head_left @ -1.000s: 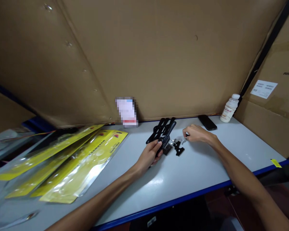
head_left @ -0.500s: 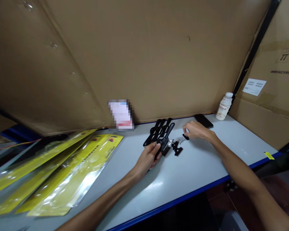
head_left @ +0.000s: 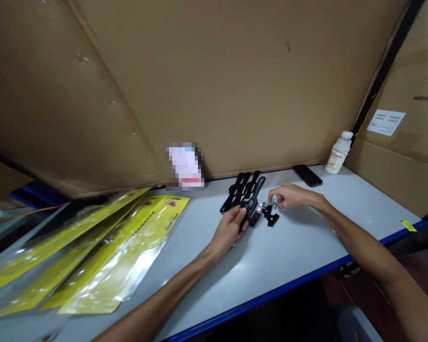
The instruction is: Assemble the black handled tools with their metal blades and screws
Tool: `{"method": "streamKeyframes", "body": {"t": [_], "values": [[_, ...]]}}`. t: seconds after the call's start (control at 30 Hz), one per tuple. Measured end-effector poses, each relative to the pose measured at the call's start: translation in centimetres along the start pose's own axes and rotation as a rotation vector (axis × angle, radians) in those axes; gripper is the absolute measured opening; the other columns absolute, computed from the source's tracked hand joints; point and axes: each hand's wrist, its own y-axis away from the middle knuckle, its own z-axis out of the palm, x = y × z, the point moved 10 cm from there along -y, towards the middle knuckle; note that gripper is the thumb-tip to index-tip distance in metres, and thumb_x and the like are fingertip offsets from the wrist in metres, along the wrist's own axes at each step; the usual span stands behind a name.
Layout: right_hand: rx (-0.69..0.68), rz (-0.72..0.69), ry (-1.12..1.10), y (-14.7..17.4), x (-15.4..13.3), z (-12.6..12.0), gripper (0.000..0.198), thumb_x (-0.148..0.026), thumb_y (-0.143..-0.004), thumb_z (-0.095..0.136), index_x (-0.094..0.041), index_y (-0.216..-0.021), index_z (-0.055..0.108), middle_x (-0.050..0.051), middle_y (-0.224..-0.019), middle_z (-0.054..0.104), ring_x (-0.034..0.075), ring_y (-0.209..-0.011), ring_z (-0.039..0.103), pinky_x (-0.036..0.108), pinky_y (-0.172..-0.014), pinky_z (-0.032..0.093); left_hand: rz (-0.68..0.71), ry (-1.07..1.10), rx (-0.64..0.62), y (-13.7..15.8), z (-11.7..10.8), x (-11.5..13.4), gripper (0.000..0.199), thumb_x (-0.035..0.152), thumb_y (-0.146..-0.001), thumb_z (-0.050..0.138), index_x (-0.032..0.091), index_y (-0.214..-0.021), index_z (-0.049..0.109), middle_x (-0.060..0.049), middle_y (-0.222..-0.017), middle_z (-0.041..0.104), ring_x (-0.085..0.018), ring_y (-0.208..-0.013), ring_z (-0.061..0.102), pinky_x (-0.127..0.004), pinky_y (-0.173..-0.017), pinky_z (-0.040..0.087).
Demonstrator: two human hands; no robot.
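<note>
My left hand is closed around a black spokeshave, whose one handle points up and away to the right. Behind it, several more black spokeshaves lie side by side on the grey-white table. My right hand bends down with its fingers pinched together over small silver parts; what is between the fingertips is hidden. Flat black notched plates lie between the two hands. A dark rectangular piece is beside my left fingers.
Yellow-and-clear blister packs overlap on the left. A blurred-out phone-like screen leans on the cardboard wall. A black phone and a white bottle stand back right. A blue edge runs along the table's front.
My right hand has moved slightly left, from a small black piece to the silver parts. That black piece no longer shows. My left hand keeps its hold on the spokeshave. The view has shifted a little.
</note>
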Motion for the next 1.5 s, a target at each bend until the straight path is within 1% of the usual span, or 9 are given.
{"method": "streamKeyframes", "body": {"t": [0.17, 0.3, 0.4, 0.67, 0.8, 0.97, 1.2, 1.33, 1.5], "values": [[-0.028, 0.033, -0.012, -0.1, 0.6, 0.8, 0.024, -0.020, -0.080, 0.067, -0.024, -0.103, 0.067, 0.000, -0.081, 0.065, 0.015, -0.073, 0.053, 0.025, -0.062, 0.032, -0.001, 0.010, -0.020, 0.0, 0.3, 0.1, 0.031, 0.045, -0.089, 0.056, 0.023, -0.076, 0.039, 0.009, -0.052, 0.042, -0.004, -0.033, 0.028, -0.016, -0.031, 0.019], [-0.034, 0.037, -0.025, -0.3, 0.9, 0.9, 0.020, -0.019, -0.081, 0.065, -0.024, -0.100, 0.068, -0.001, -0.080, 0.066, 0.014, -0.071, 0.052, 0.026, -0.063, 0.031, 0.010, 0.013, -0.002, 0.0, 0.2, 0.4, 0.030, 0.042, -0.091, 0.054, 0.022, -0.074, 0.040, 0.009, -0.052, 0.043, -0.004, -0.033, 0.028, -0.016, -0.031, 0.019], [-0.032, 0.048, -0.031, -0.5, 0.9, 0.7, 0.014, -0.020, -0.081, 0.066, -0.023, -0.094, 0.068, -0.001, -0.078, 0.065, 0.013, -0.068, 0.051, 0.026, -0.062, 0.030, 0.002, 0.011, -0.001, 0.1, 0.2, 0.3, 0.027, 0.039, -0.092, 0.052, 0.023, -0.075, 0.040, 0.009, -0.052, 0.042, -0.005, -0.033, 0.028, -0.016, -0.030, 0.020], [-0.052, 0.053, -0.029, -0.5, 1.1, 0.8, 0.007, -0.021, -0.080, 0.070, -0.020, -0.086, 0.066, -0.003, -0.068, 0.061, 0.013, -0.063, 0.048, 0.026, -0.059, 0.029, 0.002, -0.006, 0.018, 0.2, 0.1, 0.5, 0.025, 0.031, -0.096, 0.045, 0.022, -0.074, 0.038, 0.009, -0.052, 0.041, -0.005, -0.034, 0.028, -0.017, -0.031, 0.019], [-0.068, 0.039, -0.020, -0.5, 1.1, 1.0, 0.005, -0.023, -0.081, 0.068, -0.020, -0.083, 0.064, -0.003, -0.066, 0.059, 0.013, -0.063, 0.048, 0.026, -0.060, 0.030, -0.009, 0.024, 0.050, 0.3, -0.1, 0.4, 0.026, 0.032, -0.096, 0.047, 0.022, -0.074, 0.038, 0.008, -0.053, 0.044, -0.005, -0.034, 0.030, -0.017, -0.032, 0.019], [-0.037, 0.104, 0.072, -0.3, 1.2, 0.6, 0.001, -0.020, -0.079, 0.063, -0.020, -0.081, 0.062, -0.001, -0.067, 0.057, 0.014, -0.064, 0.045, 0.027, -0.060, 0.028, -0.024, 0.035, 0.049, 0.4, -0.2, 0.1, 0.027, 0.035, -0.096, 0.048, 0.023, -0.074, 0.038, 0.008, -0.052, 0.043, -0.005, -0.034, 0.029, -0.017, -0.032, 0.019], [0.000, 0.107, 0.110, 0.1, 0.4, -0.2, 0.004, -0.020, -0.079, 0.059, -0.020, -0.081, 0.056, -0.001, -0.067, 0.056, 0.013, -0.060, 0.042, 0.028, -0.058, 0.025, -0.037, 0.015, 0.031, 0.5, 0.0, 0.2, 0.028, 0.040, -0.095, 0.048, 0.023, -0.075, 0.038, 0.009, -0.053, 0.042, -0.005, -0.034, 0.028, -0.016, -0.032, 0.021], [0.019, 0.108, 0.088, 0.1, 0.4, -0.1, 0.009, -0.020, -0.079, 0.059, -0.021, -0.080, 0.051, -0.002, -0.065, 0.053, 0.013, -0.058, 0.041, 0.028, -0.057, 0.025, -0.069, 0.023, 0.030, 0.6, 0.0, -0.1, 0.026, 0.039, -0.095, 0.045, 0.023, -0.076, 0.037, 0.008, -0.054, 0.042, -0.005, -0.035, 0.028, -0.016, -0.032, 0.022], [0.030, 0.113, 0.070, 0.2, 0.3, -0.2, 0.012, -0.019, -0.078, 0.060, -0.022, -0.079, 0.048, -0.002, -0.064, 0.051, 0.013, -0.057, 0.041, 0.028, -0.057, 0.025, -0.064, -0.008, 0.034, 0.6, 0.1, -0.2, 0.029, 0.041, -0.095, 0.048, 0.023, -0.075, 0.035, 0.008, -0.053, 0.042, -0.005, -0.035, 0.028, -0.018, -0.033, 0.022]]}}
